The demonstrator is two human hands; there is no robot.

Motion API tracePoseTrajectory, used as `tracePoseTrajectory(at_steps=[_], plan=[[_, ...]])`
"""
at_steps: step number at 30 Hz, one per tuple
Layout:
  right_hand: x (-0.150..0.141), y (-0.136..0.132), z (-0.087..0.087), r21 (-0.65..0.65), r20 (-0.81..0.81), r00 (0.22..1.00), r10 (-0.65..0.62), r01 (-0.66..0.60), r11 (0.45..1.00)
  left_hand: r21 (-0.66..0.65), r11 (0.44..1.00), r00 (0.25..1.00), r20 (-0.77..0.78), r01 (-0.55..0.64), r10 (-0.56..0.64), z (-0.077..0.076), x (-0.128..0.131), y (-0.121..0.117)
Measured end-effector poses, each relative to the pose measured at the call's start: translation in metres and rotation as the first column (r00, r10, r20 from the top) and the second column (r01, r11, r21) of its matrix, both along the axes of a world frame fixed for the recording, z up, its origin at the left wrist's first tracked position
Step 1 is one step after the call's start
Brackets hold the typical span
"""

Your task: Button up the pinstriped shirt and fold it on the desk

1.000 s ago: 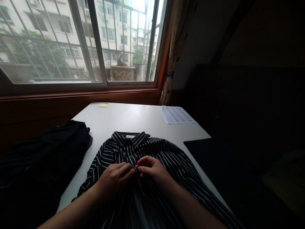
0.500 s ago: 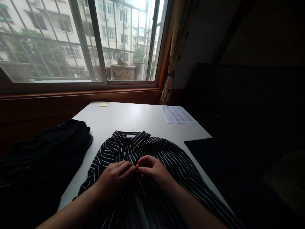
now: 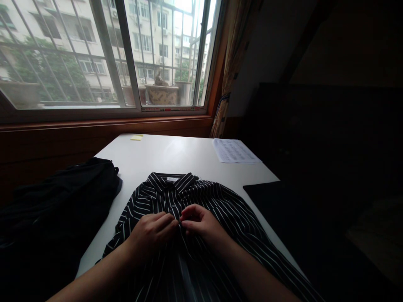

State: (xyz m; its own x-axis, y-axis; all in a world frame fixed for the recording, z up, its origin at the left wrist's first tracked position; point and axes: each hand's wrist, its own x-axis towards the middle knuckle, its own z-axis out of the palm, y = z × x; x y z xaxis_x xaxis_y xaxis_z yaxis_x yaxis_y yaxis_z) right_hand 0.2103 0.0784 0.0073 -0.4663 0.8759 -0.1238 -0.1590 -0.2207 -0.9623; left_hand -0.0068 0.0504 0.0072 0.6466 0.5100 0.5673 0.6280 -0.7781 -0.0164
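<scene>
While the left hand point(image 3: 153, 228), fingers together, pinches the shirt point(image 3: 226, 205), the right hand point(image 3: 201, 222), just beside, has thumb and forefinger close; whether they grip cloth, I can't tell. The shirt lies under both on the table point(image 3: 182, 155), a button point(image 3: 173, 206) just beyond the fingertips.

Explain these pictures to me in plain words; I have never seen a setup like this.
There is no machine: a person works with two bare hands. One camera, worn on the head, takes every picture, looking forward and down.

A black shirt with white stripes lies on a white table, its collar toward the window. The left hand pinches the shirt's front below a button. The right hand meets it there; whether its fingers grip the cloth is too small to tell.

Farther back lie a yellow sticky note and printed sheets.
</scene>
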Motion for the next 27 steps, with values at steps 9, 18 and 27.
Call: tracePoseTrajectory(at_steps=[9, 18, 27], plan=[[0.0021, -0.0008, 0.0010, 0.074, 0.104, 0.994, -0.030, 0.023, 0.997, 0.075, 0.997, 0.999, 0.032, -0.015, 0.013, 0.0031, 0.0026, -0.0006], [0.0013, 0.0001, -0.0002, 0.118, 0.203, 0.979, 0.032, -0.056, 0.991, 0.053, 0.999, 1.000, 0.013, -0.007, 0.006, 0.0026, 0.0030, -0.0005], [0.0006, 0.0010, 0.0018, 0.098, 0.273, 0.960, 0.061, -0.091, 0.991, 0.019, 1.000, 0.999, -0.026, 0.023, -0.022, -0.0054, -0.0009, -0.0012]])
